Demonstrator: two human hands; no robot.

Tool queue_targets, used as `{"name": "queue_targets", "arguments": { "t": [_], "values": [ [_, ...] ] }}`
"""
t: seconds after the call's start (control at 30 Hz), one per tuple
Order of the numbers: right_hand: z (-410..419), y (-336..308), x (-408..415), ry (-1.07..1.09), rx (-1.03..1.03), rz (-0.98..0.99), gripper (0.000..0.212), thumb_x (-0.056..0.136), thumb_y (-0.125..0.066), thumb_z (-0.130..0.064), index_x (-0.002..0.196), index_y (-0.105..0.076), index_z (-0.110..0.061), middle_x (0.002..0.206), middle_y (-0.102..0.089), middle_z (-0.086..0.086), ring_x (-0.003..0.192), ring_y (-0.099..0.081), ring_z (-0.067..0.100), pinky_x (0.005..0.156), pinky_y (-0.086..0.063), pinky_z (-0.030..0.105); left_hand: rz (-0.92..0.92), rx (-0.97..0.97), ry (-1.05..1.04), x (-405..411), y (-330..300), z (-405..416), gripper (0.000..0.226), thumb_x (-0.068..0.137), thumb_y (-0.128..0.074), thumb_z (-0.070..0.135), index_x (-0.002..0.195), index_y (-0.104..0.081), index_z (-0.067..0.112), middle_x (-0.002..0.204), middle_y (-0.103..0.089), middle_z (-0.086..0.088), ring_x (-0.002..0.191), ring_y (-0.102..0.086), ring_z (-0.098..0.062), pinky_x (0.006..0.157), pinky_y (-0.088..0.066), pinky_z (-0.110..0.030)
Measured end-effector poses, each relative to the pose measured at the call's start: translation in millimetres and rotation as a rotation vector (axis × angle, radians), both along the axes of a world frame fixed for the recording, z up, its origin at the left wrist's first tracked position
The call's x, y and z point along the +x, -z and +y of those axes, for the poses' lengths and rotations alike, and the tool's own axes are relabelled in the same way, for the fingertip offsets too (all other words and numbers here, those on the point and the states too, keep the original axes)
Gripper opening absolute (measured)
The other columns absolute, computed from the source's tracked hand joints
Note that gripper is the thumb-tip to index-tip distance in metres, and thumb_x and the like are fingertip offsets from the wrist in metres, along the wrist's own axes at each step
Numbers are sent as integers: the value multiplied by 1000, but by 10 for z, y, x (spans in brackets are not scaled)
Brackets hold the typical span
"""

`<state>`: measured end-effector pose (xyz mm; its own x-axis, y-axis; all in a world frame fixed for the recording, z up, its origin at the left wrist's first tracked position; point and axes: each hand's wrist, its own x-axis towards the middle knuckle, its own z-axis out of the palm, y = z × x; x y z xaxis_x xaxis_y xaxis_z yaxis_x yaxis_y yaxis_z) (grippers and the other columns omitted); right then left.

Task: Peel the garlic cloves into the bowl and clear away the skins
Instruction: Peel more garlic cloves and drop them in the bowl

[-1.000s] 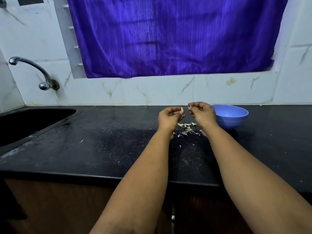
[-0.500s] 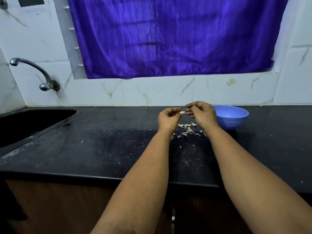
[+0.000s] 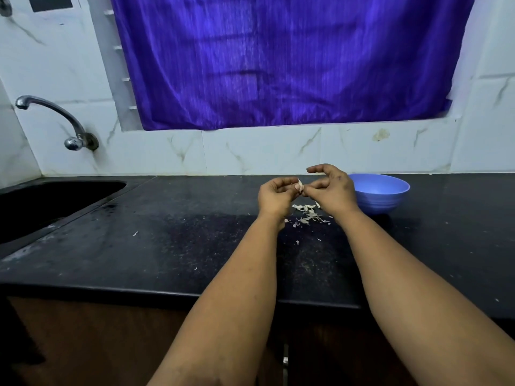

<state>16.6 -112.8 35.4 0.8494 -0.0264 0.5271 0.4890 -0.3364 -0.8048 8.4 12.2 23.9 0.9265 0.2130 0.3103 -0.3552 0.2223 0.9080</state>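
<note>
Above the black stone worktop, the left hand and right hand both pinch one small pale garlic clove, over scattered papery skins beside the blue plastic bowl.

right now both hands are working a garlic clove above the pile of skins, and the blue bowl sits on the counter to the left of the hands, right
Not quite. The head view shows the blue bowl on the counter to the right of the hands, beside the right hand. The rest holds: left hand and right hand work the garlic clove above the skins.
</note>
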Motion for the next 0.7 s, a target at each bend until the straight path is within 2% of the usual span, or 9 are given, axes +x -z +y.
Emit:
{"name": "queue_targets", "arguments": {
  "t": [0.2, 0.4, 0.5, 0.57, 0.63, 0.7],
  "values": [
    [16, 4, -2, 20, -3, -20, 39, 73, -80, -16, 108, -61, -21, 69, -71, -5, 69, -65, 3, 67, -47, 16, 14, 1, 10, 10, -5, 2, 11, 83, -64, -10, 88, -66, 0, 74, -67, -11, 65, -68, -10, 71, -57, -20],
    [17, 7, -6, 50, -25, -42, 37, 73, -81, -18, 104, -61, -22, 66, -69, -8, 67, -65, 2, 64, -47, 14, 27, 29, 12, -3, -7, -12, 8, 83, -66, -7, 88, -66, -1, 68, -69, -6, 63, -69, -9, 70, -57, -19],
    [13, 16, 1, 57, -3, -34, 34, 74, -80, -15, 102, -62, -20, 65, -67, -9, 66, -64, 1, 63, -47, 14, 38, 48, 0, -4, -6, -20, 11, 82, -67, -6, 85, -67, 5, 75, -69, -8, 74, -68, -15, 79, -56, -25],
    [14, 17, 19, 56, 12, 7, 25, 76, -77, -12, 97, -65, -18, 66, -67, -7, 66, -64, 5, 66, -51, 19, 35, 90, -10, 3, -1, -31, 16, 81, -68, -6, 84, -66, 9, 78, -67, -7, 80, -65, -16, 83, -54, -27],
    [29, 19, 39, 28, 9, 53, 12, 81, -71, -10, 88, -69, -19, 70, -70, -4, 68, -68, 8, 75, -56, 25, 20, 144, -40, 9, 8, -32, 18, 80, -68, -8, 84, -66, 10, 76, -65, -5, 76, -62, -12, 78, -53, -23],
    [50, 25, 39, -22, 30, 83, 10, 85, -68, -14, 82, -69, -23, 74, -72, -3, 71, -70, 10, 80, -57, 28, 3, 188, -76, 18, 17, -22, 16, 81, -68, -6, 85, -66, 9, 76, -66, -4, 75, -62, -11, 74, -53, -20]
  ]
}}
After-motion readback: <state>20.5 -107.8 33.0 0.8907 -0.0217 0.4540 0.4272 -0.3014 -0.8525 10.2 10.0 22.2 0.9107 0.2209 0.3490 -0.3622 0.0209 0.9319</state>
